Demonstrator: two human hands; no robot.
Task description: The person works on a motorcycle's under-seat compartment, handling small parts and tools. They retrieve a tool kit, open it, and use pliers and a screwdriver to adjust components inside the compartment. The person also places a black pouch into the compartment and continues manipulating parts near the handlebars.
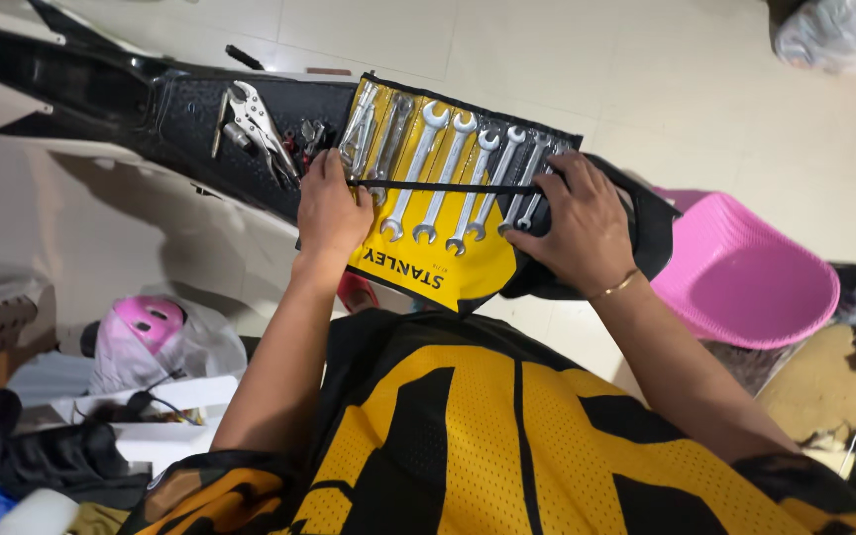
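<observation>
1. The left hand [332, 208] lies flat, fingers spread, pressing the wrench roll [428, 263] at its left edge.
2. The right hand [577, 223] presses its right side, fingers curled over the strap [438, 185].
3. The roll lies open on a black seat [190, 119]; soft cloth, heavy steel wrenches [445, 168], probably best gripped by the edges.
4. Locking pliers [260, 124] lie beyond it.

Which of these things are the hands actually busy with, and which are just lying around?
In hand:
- wrench roll, yellow and black, spread open
- wrenches in its pockets
- left hand and right hand, both resting on the roll

Lying about:
- locking pliers on the black seat
- pink basket
- pink helmet in a bag
- plastic bag on the floor
</observation>
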